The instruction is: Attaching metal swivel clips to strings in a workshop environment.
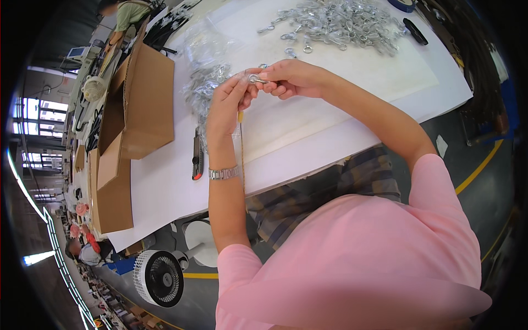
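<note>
Both hands meet over the white table [165, 181]. My right hand [289, 77] pinches a small silver metal clasp [256, 80] by its shank. My left hand [228, 104] touches the same clasp with its fingertips and holds a thin tan cord [242, 148] that hangs down past my wrist, which wears a metal watch band. A clear plastic bag of more silver clasps [203, 82] lies just left of my hands. A large loose heap of silver clasps [335, 25] is spread at the table's far side.
An open cardboard box [143, 99] stands at the left, another [113, 192] nearer. A black utility knife [197, 157] lies by my left wrist. A dark flat object [415, 31] lies right of the heap. A white fan [159, 278] stands on the floor. Other people work farther off.
</note>
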### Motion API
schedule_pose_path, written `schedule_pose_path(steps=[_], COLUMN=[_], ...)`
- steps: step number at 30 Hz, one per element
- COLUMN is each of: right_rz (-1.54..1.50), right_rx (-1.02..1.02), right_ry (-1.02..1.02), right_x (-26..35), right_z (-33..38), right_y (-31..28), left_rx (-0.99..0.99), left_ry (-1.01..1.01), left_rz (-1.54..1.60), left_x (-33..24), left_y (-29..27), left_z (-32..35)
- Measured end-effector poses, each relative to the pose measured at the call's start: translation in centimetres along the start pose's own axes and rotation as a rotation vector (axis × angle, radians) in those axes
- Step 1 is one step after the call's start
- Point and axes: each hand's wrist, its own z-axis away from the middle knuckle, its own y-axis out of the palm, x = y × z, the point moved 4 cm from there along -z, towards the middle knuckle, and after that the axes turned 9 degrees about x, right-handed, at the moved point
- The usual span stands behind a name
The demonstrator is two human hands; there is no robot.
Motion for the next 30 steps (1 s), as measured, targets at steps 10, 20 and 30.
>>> schedule_pose_path(steps=[10, 20, 30], right_rz=[0.102, 0.088, 0.072], right_rx=[-0.050, -0.069, -0.023], right_ry=[-0.005, 0.041, 0.026], right_x=[-0.7, 0.2, 0.0], right_z=[-0.4, 0.2, 0.1], right_y=[0.1, -0.7, 0.3], left_rx=[0.154, 0.052, 0.024], left_ry=[-0.049, 0.006, 0.026], left_rz=[-0.262, -0.398, -0.271], left_x=[-1.2, -1.0, -0.6], left_y=[1.4, 2.2, 1.8], left_z=[0.9, 0.3, 0.2])
